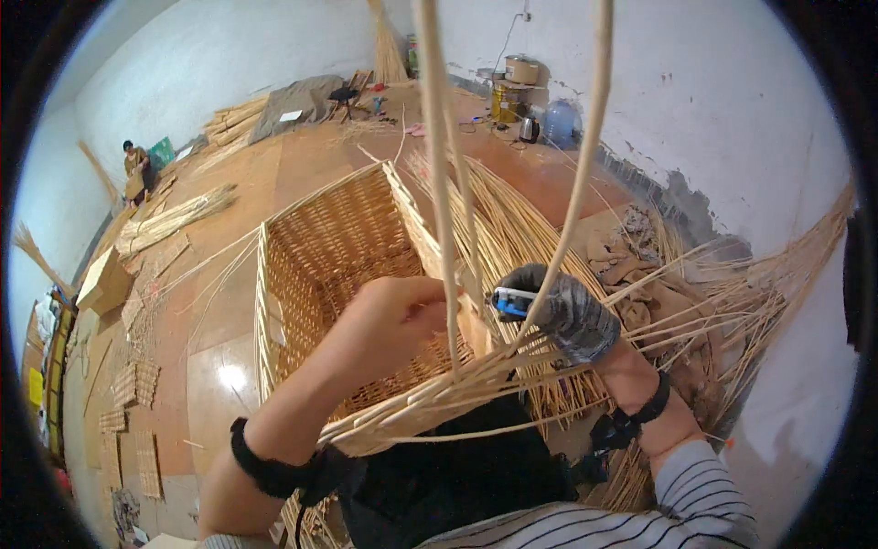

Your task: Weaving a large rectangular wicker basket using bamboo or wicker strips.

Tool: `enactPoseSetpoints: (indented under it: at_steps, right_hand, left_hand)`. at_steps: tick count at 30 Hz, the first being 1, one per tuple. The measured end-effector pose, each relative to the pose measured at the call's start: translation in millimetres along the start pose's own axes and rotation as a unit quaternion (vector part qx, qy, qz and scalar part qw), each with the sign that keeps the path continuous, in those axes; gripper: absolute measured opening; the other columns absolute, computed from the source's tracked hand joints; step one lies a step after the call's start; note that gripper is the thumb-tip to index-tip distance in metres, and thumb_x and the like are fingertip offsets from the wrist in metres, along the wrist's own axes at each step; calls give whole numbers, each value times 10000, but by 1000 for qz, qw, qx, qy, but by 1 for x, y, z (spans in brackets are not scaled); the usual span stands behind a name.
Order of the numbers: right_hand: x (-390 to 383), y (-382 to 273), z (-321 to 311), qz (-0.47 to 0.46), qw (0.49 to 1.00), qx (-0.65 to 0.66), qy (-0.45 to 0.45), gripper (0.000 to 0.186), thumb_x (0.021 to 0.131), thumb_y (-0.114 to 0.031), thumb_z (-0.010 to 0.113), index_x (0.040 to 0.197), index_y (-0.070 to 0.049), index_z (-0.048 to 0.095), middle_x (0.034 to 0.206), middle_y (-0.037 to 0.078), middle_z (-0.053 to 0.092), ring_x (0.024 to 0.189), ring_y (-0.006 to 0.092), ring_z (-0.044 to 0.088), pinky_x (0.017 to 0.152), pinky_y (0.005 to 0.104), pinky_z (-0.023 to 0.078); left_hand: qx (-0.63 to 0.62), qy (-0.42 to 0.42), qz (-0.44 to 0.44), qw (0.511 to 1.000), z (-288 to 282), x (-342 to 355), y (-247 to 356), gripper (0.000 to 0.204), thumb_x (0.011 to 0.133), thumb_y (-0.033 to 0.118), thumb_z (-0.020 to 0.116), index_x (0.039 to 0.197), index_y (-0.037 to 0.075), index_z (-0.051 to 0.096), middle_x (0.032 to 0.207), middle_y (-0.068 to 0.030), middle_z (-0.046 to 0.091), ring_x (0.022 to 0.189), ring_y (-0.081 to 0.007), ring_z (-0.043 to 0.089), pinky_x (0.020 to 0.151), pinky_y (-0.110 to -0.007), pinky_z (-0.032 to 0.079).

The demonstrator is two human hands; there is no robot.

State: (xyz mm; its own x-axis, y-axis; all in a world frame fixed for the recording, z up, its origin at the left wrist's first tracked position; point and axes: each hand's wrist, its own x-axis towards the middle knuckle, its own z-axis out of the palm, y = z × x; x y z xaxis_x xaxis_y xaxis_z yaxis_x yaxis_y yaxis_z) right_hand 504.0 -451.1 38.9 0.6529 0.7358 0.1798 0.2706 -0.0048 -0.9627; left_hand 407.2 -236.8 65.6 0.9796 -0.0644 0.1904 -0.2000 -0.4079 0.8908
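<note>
Head view: left hand (389, 320) closed on upright cane strand (437, 183) at near rim of wicker basket (320, 256). Right hand (567, 316), gloved, closed around blue-handled tool (512, 302) beside second strand (585, 156). Loose canes (713, 311) crowding right side; mat stacks (133, 384) and bundles (174, 215) left; open floor (302, 165) beyond basket.

Single head-mounted fisheye view, aimed downward and forward from directly above the hands. The wicker basket (338, 265) sits close below the lens; the workshop floor (219, 366) recedes toward the curved rim.
</note>
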Motion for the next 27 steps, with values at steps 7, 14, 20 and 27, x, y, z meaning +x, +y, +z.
enactPoseSetpoints:
  at_steps: [7,14,20,27]
  right_hand:
    - [1,-3,8,-70,995,-63,-41,388,810,-337,608,1029,-21,551,888,58,595,825,125,558,715,256,483]
    - [-14,-4,-17,-90,962,-247,76,458,830,-423,543,1033,-13,529,868,49,591,742,109,547,650,236,453]
    - [-28,30,-41,-52,943,-302,134,467,823,-423,558,1054,-19,519,897,55,585,770,113,552,668,242,462]
    - [-28,35,-45,-44,937,-313,148,481,815,-422,574,1078,-25,508,932,61,578,802,118,558,689,249,472]
  left_hand:
    - [-15,45,-88,995,17,11,5,231,745,206,670,749,-25,662,578,-101,610,540,-134,579,529,-282,454]
    - [64,69,-159,983,-82,-74,27,279,755,261,677,698,-12,664,584,-59,615,519,-87,558,486,-223,446]
    - [40,116,-394,911,-98,-173,-12,266,714,238,725,747,-21,675,621,-60,629,527,-75,578,506,-191,485]
    - [-15,186,-356,916,-95,-168,-26,257,715,208,719,763,-40,669,639,-79,634,554,-87,597,535,-196,511]
